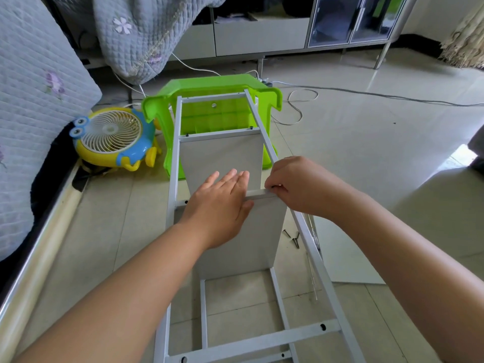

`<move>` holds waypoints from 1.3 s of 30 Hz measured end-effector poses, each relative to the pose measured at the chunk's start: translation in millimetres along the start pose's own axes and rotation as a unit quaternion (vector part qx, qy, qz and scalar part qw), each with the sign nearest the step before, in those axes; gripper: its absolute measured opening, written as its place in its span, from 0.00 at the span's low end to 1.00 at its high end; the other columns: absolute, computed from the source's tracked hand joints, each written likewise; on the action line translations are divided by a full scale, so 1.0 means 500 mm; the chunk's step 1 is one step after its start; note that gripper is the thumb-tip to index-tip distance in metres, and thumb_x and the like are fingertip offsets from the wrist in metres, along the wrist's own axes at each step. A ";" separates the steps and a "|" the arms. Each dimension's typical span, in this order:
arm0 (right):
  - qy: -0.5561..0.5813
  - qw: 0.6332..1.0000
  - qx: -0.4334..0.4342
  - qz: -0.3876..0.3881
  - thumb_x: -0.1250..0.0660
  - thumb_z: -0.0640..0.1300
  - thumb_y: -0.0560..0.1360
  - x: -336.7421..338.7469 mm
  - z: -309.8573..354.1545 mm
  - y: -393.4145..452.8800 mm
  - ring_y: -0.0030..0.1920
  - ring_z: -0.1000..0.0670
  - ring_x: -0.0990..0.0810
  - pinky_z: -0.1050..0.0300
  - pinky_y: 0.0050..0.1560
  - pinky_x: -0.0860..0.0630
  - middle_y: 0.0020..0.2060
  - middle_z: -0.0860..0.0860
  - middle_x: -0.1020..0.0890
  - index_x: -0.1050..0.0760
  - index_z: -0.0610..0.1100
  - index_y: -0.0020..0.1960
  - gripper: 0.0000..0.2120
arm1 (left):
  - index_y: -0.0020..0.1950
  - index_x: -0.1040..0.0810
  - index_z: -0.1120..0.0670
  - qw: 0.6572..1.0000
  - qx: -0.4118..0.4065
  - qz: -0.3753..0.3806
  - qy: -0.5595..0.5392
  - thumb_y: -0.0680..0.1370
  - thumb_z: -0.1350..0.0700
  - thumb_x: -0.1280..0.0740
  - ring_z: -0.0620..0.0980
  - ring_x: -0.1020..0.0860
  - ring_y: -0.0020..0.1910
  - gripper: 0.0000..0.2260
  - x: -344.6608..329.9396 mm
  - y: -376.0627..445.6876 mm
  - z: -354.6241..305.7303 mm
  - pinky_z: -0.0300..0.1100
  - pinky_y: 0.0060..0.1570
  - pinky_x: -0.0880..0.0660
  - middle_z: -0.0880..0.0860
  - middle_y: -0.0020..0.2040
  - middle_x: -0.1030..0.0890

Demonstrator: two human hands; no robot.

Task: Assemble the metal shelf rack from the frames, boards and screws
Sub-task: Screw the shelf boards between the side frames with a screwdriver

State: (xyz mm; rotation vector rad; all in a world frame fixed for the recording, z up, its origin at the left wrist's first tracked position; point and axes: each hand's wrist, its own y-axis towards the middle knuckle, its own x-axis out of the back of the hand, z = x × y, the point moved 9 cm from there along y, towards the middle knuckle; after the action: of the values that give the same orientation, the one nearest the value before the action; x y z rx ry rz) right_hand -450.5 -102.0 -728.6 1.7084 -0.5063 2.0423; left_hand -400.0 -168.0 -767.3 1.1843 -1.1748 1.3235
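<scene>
The rack frame (277,158) lies on its side on the floor (366,153), far end leaning on a green stool (217,100). Left hand (222,203) is flat, fingers straight, pressing on the near board (251,244) right at the crossbar. Right hand (296,187) is curled, pinching something small where the crossbar meets the right rail, probably a screw but can't tell. Spare screws (293,238) sit on the floor just beside that rail. Second board (222,158) is already in further up.

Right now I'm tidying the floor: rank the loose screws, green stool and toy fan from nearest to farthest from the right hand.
1. Loose screws, on the floor just below the right hand.
2. Green stool, ahead, under the frame.
3. Toy fan, far left by the bed.
</scene>
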 end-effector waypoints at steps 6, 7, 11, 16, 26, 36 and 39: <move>0.032 0.999 -0.013 -0.023 0.41 0.37 0.75 0.015 -0.005 -0.004 0.55 0.47 0.24 0.53 0.55 0.28 0.53 0.47 0.20 0.20 0.43 0.56 0.14 | 0.76 0.56 0.56 1.000 0.004 0.001 0.009 0.76 0.46 0.65 0.46 0.53 0.76 0.29 -0.001 -0.001 0.001 0.41 0.72 0.59 0.51 0.77 0.49; 0.024 0.999 -0.013 -0.019 0.41 0.37 0.76 0.012 -0.003 -0.004 0.56 0.47 0.24 0.53 0.55 0.28 0.54 0.48 0.21 0.21 0.44 0.57 0.15 | 0.77 0.56 0.56 1.000 0.004 -0.001 0.010 0.76 0.46 0.65 0.46 0.53 0.76 0.30 -0.001 -0.001 0.000 0.41 0.72 0.59 0.51 0.77 0.49; 0.025 0.999 -0.023 -0.031 0.41 0.39 0.76 0.010 -0.005 -0.006 0.58 0.48 0.25 0.54 0.55 0.28 0.56 0.49 0.21 0.22 0.45 0.58 0.15 | 0.76 0.55 0.56 1.000 0.005 -0.001 0.015 0.73 0.44 0.68 0.46 0.52 0.76 0.34 -0.001 0.002 0.003 0.41 0.72 0.58 0.51 0.77 0.49; 0.048 0.998 -0.023 -0.044 0.41 0.38 0.75 0.009 -0.010 -0.010 0.57 0.46 0.24 0.54 0.55 0.29 0.54 0.48 0.20 0.21 0.44 0.57 0.14 | 0.76 0.49 0.53 0.995 0.049 0.004 -0.088 0.78 0.46 0.63 0.46 0.50 0.76 0.28 0.006 0.005 0.017 0.38 0.70 0.55 0.50 0.77 0.45; 0.037 0.997 -0.004 -0.060 0.41 0.39 0.76 0.004 -0.015 -0.016 0.55 0.46 0.25 0.55 0.53 0.29 0.53 0.46 0.20 0.24 0.45 0.61 0.16 | 0.71 0.37 0.61 0.978 0.178 -0.027 -0.105 0.82 0.54 0.53 0.54 0.45 0.75 0.20 0.001 0.019 0.067 0.47 0.70 0.47 0.58 0.73 0.36; 0.265 0.908 -0.230 -0.228 0.39 0.41 0.77 -0.100 -0.255 -0.063 0.37 0.45 0.26 0.56 0.42 0.28 0.37 0.39 0.20 0.21 0.37 0.49 0.10 | 0.75 0.44 0.58 0.972 0.210 -0.026 -0.101 0.83 0.52 0.54 0.53 0.44 0.75 0.22 0.009 0.002 0.060 0.44 0.70 0.47 0.57 0.75 0.40; 0.179 0.915 -0.358 0.049 0.42 0.43 0.77 -0.345 -0.304 -0.121 0.43 0.45 0.26 0.60 0.41 0.34 0.45 0.41 0.22 0.27 0.41 0.44 0.08 | 0.76 0.45 0.58 0.971 0.216 -0.024 -0.102 0.83 0.52 0.54 0.54 0.42 0.74 0.22 0.012 0.001 0.059 0.45 0.68 0.44 0.57 0.75 0.40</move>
State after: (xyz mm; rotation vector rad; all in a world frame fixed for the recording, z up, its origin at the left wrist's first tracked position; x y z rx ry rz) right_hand -517.7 14.5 -924.8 0.8710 -1.0630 1.8323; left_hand -399.2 -197.1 -759.6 1.6849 -1.0171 1.4927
